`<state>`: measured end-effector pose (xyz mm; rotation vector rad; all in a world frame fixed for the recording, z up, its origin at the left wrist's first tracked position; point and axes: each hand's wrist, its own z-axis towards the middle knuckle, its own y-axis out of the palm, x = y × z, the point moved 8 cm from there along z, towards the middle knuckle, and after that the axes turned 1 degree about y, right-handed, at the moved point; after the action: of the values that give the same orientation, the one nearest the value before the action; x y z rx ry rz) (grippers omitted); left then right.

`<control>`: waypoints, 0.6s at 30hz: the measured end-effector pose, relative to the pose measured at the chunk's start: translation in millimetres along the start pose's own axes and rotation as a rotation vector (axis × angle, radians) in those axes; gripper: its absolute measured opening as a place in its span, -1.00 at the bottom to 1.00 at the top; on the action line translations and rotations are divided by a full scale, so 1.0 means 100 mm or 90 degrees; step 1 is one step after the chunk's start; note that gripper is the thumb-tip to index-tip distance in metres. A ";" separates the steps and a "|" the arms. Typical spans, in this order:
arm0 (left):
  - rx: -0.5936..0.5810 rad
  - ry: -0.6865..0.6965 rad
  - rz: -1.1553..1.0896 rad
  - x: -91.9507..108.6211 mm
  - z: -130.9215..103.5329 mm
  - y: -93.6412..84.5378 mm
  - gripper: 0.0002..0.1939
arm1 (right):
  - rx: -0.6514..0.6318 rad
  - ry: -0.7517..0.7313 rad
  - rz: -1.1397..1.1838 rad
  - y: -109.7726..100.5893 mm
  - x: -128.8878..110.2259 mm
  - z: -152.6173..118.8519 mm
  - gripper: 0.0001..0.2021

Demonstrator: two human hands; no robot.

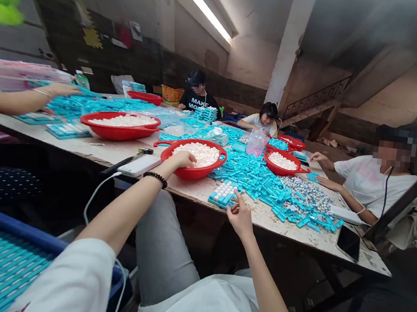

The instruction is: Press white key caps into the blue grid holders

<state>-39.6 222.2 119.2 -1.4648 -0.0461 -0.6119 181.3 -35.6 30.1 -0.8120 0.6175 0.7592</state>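
Observation:
My left hand [184, 160], with a dark beaded bracelet at its wrist, reaches into a red plastic basket [194, 174] heaped with small white pieces [203, 154]. Its fingers are curled down at the pieces, and the tips are hidden. On the table's near edge lies a flat light-blue block [218, 202] with rows of white caps on part of its top. My right hand [240, 213] grips the right side of this block, thumb low at the edge and index finger by the caps.
Loose blue parts [244, 173] spread behind the block. A white power bank [140, 165] lies left of the basket, a phone [349, 243] near the right corner. A blue crate [13, 226] stands at lower left. Co-workers sit around, one [377, 171] at right.

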 end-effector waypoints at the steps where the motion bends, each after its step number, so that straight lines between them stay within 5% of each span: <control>1: -0.007 -0.010 0.005 -0.01 0.02 0.02 -0.72 | 0.001 0.004 0.002 0.00 0.01 0.00 -0.44; 5: -0.013 -0.008 0.020 -0.02 0.05 0.06 -0.73 | -0.001 0.012 0.001 0.01 0.03 -0.01 -0.55; 12: 0.051 0.046 0.041 0.01 -0.06 -0.07 -0.83 | 0.006 0.006 0.000 0.00 -0.01 -0.04 -0.42; 18: 0.191 0.174 0.026 0.34 -0.34 -0.25 -0.76 | 0.178 0.048 0.078 -0.23 0.05 -0.03 -0.48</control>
<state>-32.2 178.9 150.7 -1.0814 0.1014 -0.7330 201.2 -46.9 34.4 -0.5515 0.8260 0.7353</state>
